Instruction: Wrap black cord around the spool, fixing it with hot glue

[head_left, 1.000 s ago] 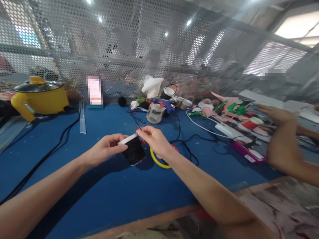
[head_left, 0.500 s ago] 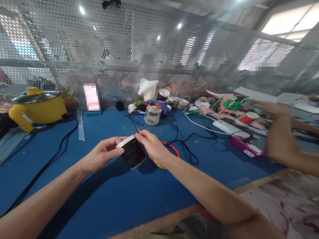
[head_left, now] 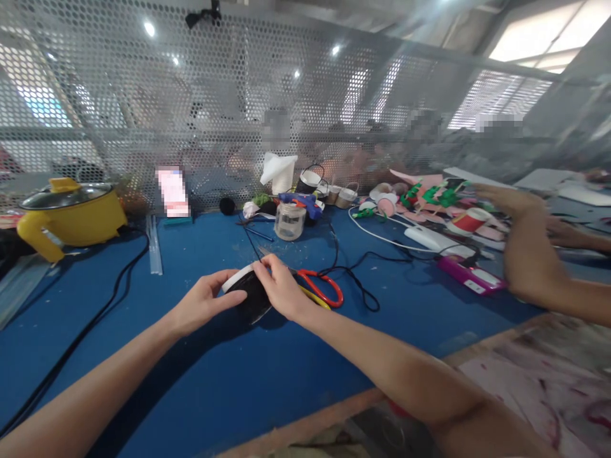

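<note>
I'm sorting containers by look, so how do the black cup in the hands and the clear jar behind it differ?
The black cup looks opaque with a white rim; the clear jar is see-through.
The black cup is tilted between the left hand and right hand; the clear jar stands upright on the blue table.
Both look like round containers.

Yel. pot w/ lid, nr blue tbl far edge, L; phone on teal stand, far edge; purple pwr strip twd near edge, R.
</note>
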Demonstrator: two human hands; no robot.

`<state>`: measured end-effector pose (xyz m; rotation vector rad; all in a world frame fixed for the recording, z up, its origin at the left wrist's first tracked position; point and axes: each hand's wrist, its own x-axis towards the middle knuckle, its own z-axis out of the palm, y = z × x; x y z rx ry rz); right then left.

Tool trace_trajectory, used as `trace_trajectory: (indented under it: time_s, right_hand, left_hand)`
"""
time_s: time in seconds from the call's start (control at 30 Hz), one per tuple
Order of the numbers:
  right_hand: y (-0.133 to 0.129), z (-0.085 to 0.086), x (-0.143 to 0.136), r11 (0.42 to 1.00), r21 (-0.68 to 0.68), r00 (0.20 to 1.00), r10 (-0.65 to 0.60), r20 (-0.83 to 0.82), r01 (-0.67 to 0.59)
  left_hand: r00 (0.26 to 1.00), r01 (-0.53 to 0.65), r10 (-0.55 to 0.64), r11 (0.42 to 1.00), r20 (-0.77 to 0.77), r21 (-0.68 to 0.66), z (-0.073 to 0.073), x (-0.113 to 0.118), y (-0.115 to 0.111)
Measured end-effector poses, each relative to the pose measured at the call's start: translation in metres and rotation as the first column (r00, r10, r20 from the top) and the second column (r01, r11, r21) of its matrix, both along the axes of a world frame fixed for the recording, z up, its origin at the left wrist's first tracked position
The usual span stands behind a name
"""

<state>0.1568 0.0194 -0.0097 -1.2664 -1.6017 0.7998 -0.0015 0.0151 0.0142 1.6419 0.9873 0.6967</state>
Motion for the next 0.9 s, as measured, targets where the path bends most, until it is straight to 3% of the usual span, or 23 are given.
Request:
trace_trajectory:
  time_s: [0.17, 0.37, 0.53, 0.63, 0.77, 0.83, 0.9]
  right_hand:
    - [-0.002, -0.003, -0.005, 0.999, -0.022, 0.998, 0.041, 0.048, -0.040]
    - [0.000, -0.006, -0.008, 0.999, 0.016, 0.998, 0.036, 0.045, -0.037]
    - [0.008, 0.000, 0.003, 0.998, -0.048, 0.961, 0.039, 0.272, -0.027]
    - [0.012, 0.014, 0.020, 0.999, -0.035, 0.828, 0.026, 0.561, -0.007]
    - [0.008, 0.030, 0.040, 0.995, -0.096, 0.507, 0.070, 0.859, 0.025]
    - [0.006, 0.029, 0.044, 0.990, -0.135, 0.445, 0.105, 0.889, 0.038]
    - [0.004, 0.025, 0.043, 0.986, -0.161, 0.422, 0.126, 0.898, 0.048]
  left_hand:
    - [0.994, -0.101, 0.102, 0.995, -0.031, 0.017, -0.005, 0.003, 0.000]
    - [0.997, -0.046, 0.049, 0.998, 0.064, -0.045, -0.005, 0.000, 0.003]
    - [0.993, -0.095, 0.095, 0.995, -0.072, 0.006, -0.006, -0.004, 0.009]
    - [0.958, -0.110, 0.145, 0.982, -0.249, 0.151, -0.004, -0.008, 0.014]
    - [0.899, -0.102, 0.190, 0.967, -0.396, 0.233, 0.005, -0.016, 0.020]
    - [0.862, -0.099, 0.212, 0.961, -0.461, 0.258, 0.012, -0.022, 0.027]
    - [0.771, -0.128, 0.276, 0.950, -0.574, 0.286, 0.018, -0.032, 0.038]
